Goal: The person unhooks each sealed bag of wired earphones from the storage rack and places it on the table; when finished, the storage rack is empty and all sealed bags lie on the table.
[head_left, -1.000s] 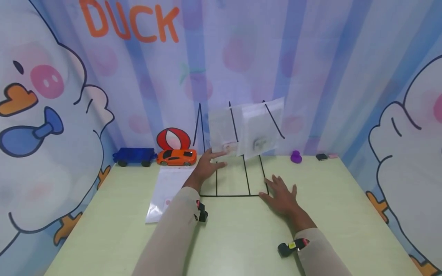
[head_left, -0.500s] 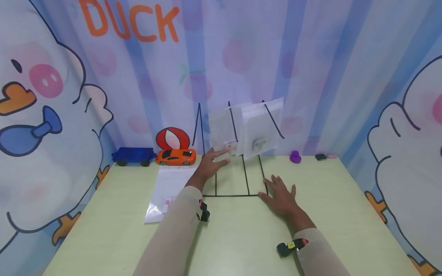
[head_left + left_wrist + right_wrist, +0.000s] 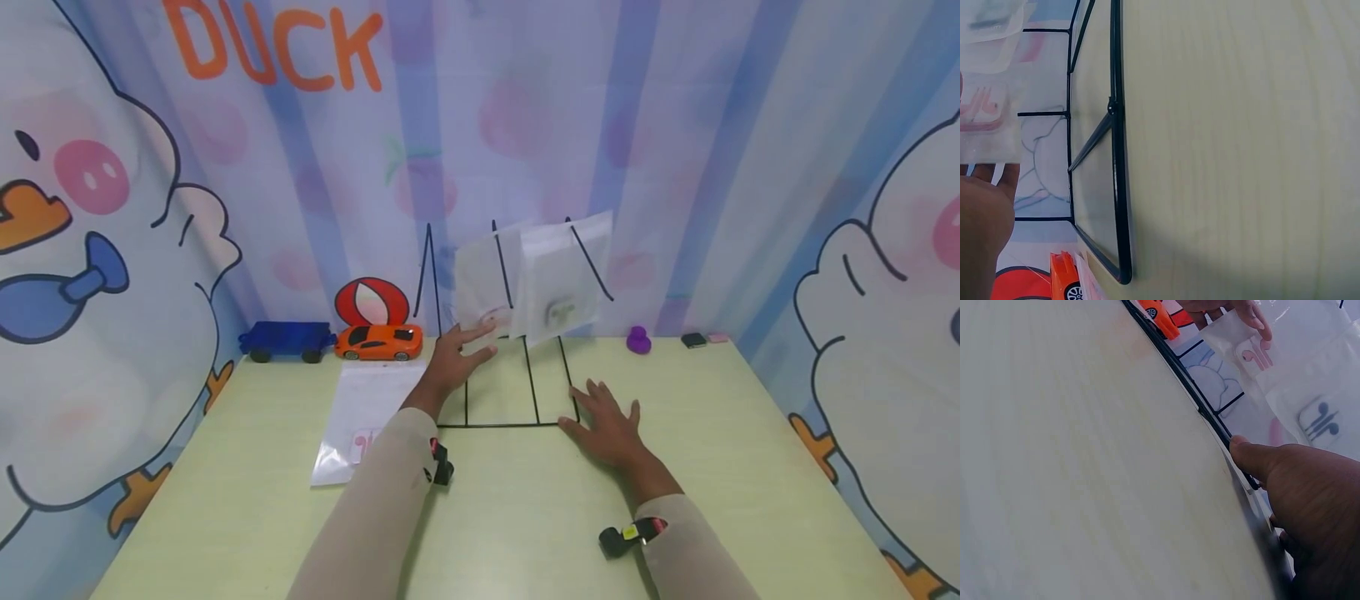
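- Currently, left hand [image 3: 450, 367], fingers straight and spread, touches the clear plastic earphone packet [image 3: 480, 293] standing in the black wire rack [image 3: 525, 408].
- Right hand [image 3: 607, 425] lies flat, fingers apart, at the rack's right corner on the pale green table [image 3: 712, 433].

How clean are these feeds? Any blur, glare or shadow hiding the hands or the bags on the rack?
Head view: even soft light, sharp; the left hand and right hand are clear, the clear bags on the wire rack slightly hazy. Left wrist view: the table is sharp, the hand a blurred edge. Right wrist view: the hand's near side is dark and soft.
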The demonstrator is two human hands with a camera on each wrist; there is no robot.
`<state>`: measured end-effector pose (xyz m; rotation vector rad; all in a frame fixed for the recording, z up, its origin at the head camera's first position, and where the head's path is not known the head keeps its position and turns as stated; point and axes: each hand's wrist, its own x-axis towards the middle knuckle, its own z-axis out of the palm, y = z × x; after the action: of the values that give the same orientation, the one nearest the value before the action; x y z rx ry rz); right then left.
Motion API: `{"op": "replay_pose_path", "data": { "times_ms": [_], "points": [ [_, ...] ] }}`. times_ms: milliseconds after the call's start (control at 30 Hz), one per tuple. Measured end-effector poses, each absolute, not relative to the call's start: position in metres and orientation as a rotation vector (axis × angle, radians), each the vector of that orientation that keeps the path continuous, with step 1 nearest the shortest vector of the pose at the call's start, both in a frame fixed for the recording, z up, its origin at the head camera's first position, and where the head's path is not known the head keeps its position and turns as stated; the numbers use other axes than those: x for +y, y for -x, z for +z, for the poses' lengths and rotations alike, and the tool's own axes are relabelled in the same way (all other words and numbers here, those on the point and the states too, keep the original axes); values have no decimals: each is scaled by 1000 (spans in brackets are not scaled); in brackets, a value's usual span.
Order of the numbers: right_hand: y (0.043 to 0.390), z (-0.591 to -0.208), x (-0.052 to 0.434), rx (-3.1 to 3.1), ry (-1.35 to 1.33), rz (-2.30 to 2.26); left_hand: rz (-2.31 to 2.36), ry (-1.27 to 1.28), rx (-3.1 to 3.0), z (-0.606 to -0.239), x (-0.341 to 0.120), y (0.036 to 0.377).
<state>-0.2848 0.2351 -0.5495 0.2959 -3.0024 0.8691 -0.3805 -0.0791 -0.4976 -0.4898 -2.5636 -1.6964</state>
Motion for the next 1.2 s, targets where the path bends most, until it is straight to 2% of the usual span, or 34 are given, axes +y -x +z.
{"op": "replay_pose_path", "data": {
  "times_ms": [667, 1200],
  "points": [
    [285, -550, 233, -2997, -300, 863, -1553, 508, -2380, -486, -87, 346],
    [286, -548, 234, -3004, -302, 876, -1554, 453, -2327, -474, -91, 297]
  ]
}}
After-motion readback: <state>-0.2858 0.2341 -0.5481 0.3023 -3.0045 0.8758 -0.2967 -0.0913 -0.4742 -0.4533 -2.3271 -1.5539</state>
